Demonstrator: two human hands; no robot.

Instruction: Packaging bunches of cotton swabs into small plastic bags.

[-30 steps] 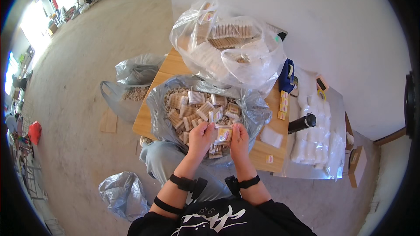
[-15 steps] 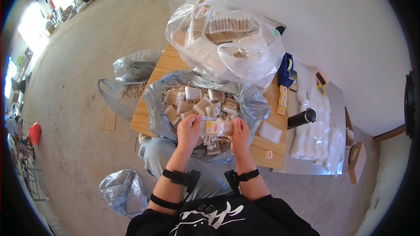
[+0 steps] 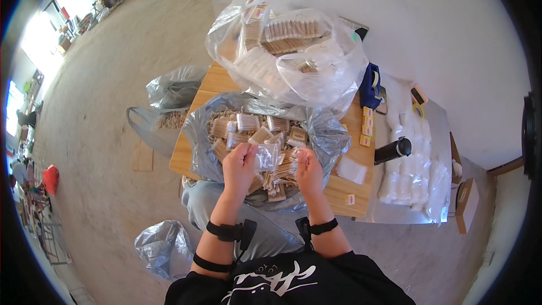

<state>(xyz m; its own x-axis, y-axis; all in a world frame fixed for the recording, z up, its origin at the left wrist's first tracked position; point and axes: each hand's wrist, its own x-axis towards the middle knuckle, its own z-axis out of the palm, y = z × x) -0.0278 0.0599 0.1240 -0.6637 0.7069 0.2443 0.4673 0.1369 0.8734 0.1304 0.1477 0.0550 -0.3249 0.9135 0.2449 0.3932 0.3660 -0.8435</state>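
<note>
on the wooden desk [image 3: 350,189] at frame centre, an open grey bag [image 3: 327,135] holds packets. left hand [image 3: 240,165] fingers pinch a clear packet [image 3: 265,157] above it; right hand [image 3: 309,170] fingers curl loosely just right.

A wooden table [image 3: 214,82] carries two plastic bags: an open grey bag [image 3: 330,135] of small packets and a clear bag [image 3: 339,62] behind it. Along its right edge lie yellow labels [image 3: 367,127], a blue tape dispenser [image 3: 370,85] and a black bottle [image 3: 393,150].
</note>
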